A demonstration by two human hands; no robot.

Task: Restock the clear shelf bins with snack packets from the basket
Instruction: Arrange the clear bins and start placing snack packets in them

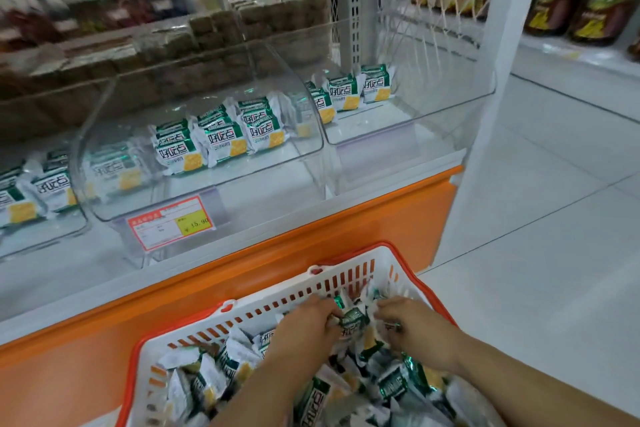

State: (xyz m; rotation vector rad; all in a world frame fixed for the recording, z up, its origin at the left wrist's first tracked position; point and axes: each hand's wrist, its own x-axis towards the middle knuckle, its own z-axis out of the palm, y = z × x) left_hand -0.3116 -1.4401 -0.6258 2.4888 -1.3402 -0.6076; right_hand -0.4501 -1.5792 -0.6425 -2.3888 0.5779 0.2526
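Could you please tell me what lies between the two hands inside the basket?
In the head view, a green-and-white foil snack packet sits between the left hand and right hand.

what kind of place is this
Likely a supermarket aisle: clear shelf bins hold identical snack packets, a price tag sits on one bin's front, and dark bottles stand on the next shelf.

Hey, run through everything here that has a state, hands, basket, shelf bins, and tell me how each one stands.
left hand, in the basket, fingers curled round snack packets.
right hand, in the basket, gripping snack packets too.
basket, holding many snack packets.
middle bin, partly stocked, front bare.
right bin, few snack packets at the back.
left bin, partly stocked, cut off by the frame.
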